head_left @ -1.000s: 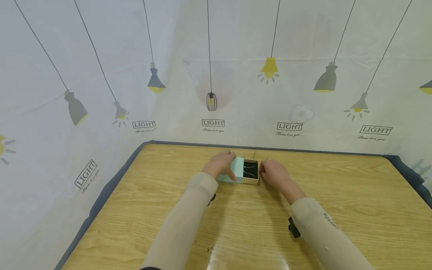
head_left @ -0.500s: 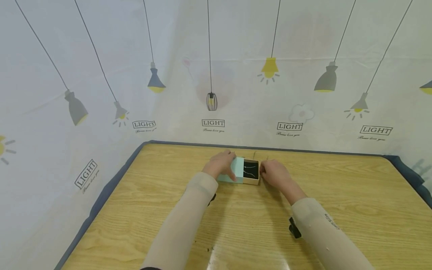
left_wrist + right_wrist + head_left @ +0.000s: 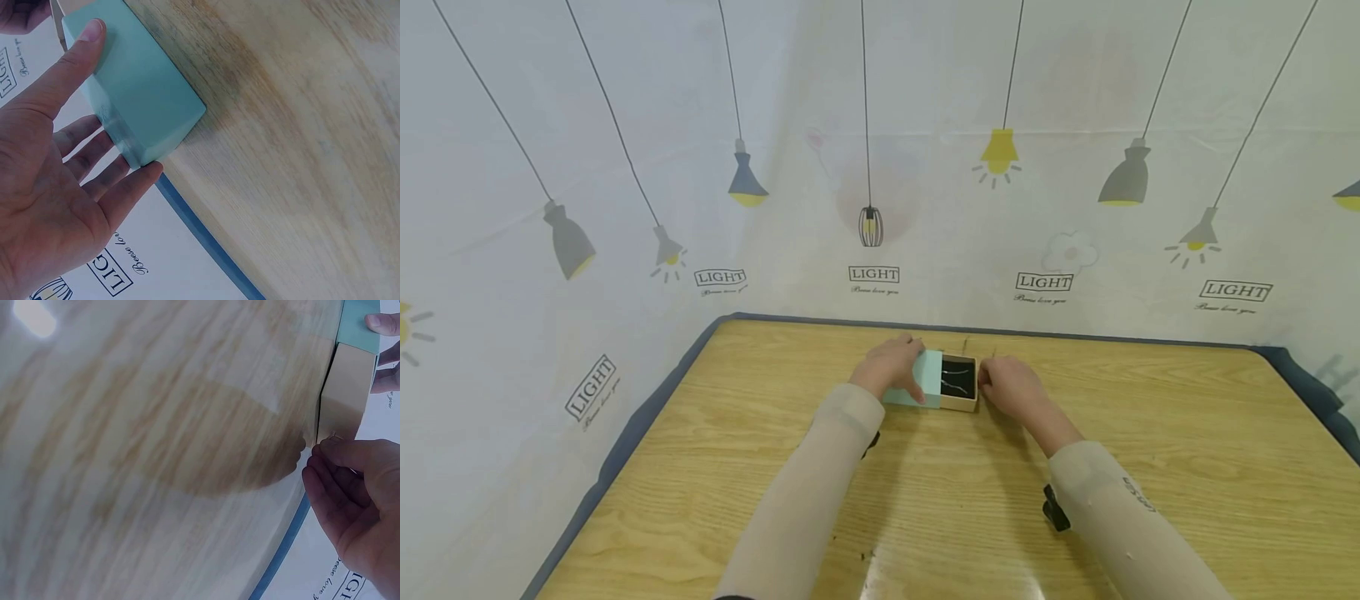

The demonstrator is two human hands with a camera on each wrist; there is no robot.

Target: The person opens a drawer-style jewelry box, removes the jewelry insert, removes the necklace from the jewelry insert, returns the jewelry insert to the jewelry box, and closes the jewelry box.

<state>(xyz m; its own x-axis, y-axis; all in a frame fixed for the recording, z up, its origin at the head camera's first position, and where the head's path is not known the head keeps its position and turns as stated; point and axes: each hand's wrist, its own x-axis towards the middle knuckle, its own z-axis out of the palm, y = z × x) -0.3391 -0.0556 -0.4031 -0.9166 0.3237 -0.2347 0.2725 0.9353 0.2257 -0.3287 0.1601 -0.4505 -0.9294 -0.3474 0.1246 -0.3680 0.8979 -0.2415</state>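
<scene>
A mint-green drawer-style jewelry box point(image 3: 930, 375) lies on the table, its tan inner drawer point(image 3: 958, 404) drawn partly out to the right. On the drawer's black lining lie two thin silvery chain-like pieces point(image 3: 955, 385). My left hand point(image 3: 887, 367) grips the green sleeve point(image 3: 137, 81), thumb on the near side and fingers at the far side and end. At the drawer's right end is my right hand point(image 3: 1011, 385), fingers curled. In the right wrist view its thumb and fingertips pinch at the drawer's end point(image 3: 347, 394), where a small thin loop shows; the fingertips partly hide the contact.
The box is on a wood-grain table point(image 3: 925, 500) near its back edge. A white curtain point(image 3: 940, 167) printed with lamps hangs behind it. Small dark specks point(image 3: 862, 555) lie close to the front, and thin greenish strands point(image 3: 966, 343) lie behind the box.
</scene>
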